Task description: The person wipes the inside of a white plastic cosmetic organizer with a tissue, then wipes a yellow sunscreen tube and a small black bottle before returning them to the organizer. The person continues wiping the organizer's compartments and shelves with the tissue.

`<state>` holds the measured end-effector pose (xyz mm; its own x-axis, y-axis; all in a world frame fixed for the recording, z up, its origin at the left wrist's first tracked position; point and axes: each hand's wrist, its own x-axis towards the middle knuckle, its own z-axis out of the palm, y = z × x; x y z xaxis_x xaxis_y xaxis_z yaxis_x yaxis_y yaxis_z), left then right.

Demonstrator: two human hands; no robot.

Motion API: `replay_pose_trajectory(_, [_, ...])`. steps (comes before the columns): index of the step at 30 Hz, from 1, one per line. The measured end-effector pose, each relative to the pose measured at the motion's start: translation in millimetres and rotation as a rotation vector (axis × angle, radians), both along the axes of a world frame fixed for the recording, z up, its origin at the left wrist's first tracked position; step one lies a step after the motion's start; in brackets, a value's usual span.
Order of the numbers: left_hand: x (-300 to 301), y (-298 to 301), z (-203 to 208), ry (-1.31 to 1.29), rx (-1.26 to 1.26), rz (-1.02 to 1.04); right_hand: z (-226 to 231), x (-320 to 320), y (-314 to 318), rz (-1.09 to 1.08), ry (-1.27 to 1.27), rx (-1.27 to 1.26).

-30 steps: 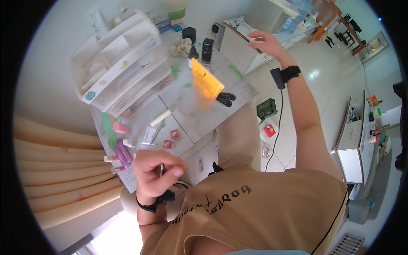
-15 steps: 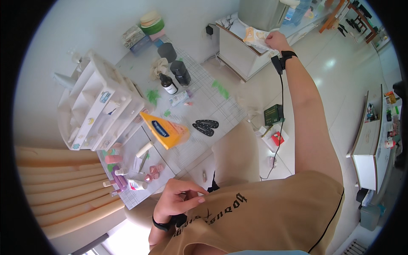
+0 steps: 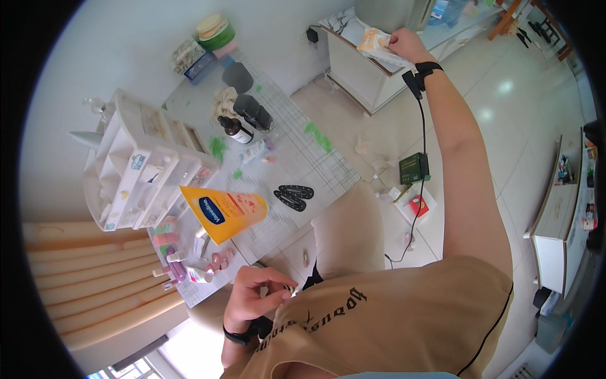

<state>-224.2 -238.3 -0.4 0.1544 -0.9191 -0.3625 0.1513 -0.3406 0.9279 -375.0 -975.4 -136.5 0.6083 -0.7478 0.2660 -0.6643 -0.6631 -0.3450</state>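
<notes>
Low in front of my shirt, my left hand [image 3: 260, 295] has thumb and fingers pinched together. A small whitish thing shows at their tips, too little of it visible to name. My right arm stretches to the far right. There my right hand [image 3: 407, 45] has its fingers closed at the end of a white-and-orange soft packet [image 3: 375, 42] on the cabinet; the fingertips are partly hidden. On the table, nearest my left hand, are a yellow squeeze tube [image 3: 228, 210] with a blue label and two black dotted hair clips [image 3: 294, 196].
A white plastic drawer organizer [image 3: 142, 161] stands at the table's left. Behind the tube are a dark dropper bottle [image 3: 237, 131] and a black bottle [image 3: 254, 112]. A cable hangs from my right wristband. A green box [image 3: 413, 169] rests beyond the chair, and a white cabinet [image 3: 360, 72] stands far right.
The whole view has shifted slightly, and the tube appears larger and further left. My left fingers have moved a little, showing more of the whitish thing. My right hand stays at the packet.
</notes>
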Motion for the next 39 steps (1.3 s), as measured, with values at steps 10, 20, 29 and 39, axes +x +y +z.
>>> replay_pose_trajectory(10, [2, 2, 3, -0.031, -0.064, 0.065, -8, -4, -7, -0.045, -0.137, -0.010])
replay_pose_trajectory(20, [9, 19, 1, 0.025, -0.045, 0.064, 29, -14, -24, -0.137, -0.502, 0.820])
replay_pose_trajectory(29, [16, 32, 3, 0.019, -0.117, 0.059, 129, -21, 24, -0.039, -1.181, 0.684])
replay_pose_trajectory(39, [35, 18, 65, -0.284, -0.608, 0.054, 266, -6, 345, 0.815, -0.913, 0.912])
